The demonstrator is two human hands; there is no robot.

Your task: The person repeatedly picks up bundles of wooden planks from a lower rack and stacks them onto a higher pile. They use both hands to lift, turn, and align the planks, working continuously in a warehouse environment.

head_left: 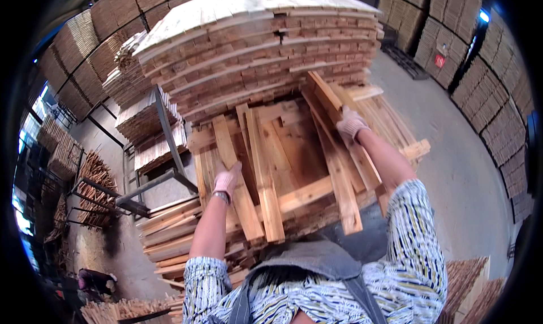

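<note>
My left hand point(226, 178), in a pale pink glove, grips the left edge of a wooden board point(245, 211) that slants toward me. Next to it lies another long board point(264, 188), apart from my hand. My right hand point(352, 123), also gloved, is farther out and closed on a wooden board point(325, 92), its far end raised toward the stack. Beneath that arm several boards overlap, one of them point(342, 202) jutting toward me. The undersides of both hands and their fingertips are partly hidden.
A tall layered stack of planks point(260, 58) stands just ahead. A crosswise board point(305, 194) runs under the loose ones. Left are a dark metal frame point(167, 132) and a pile of loose strips point(169, 233). Concrete floor point(447, 154) lies right; another person point(96, 281) bends at lower left.
</note>
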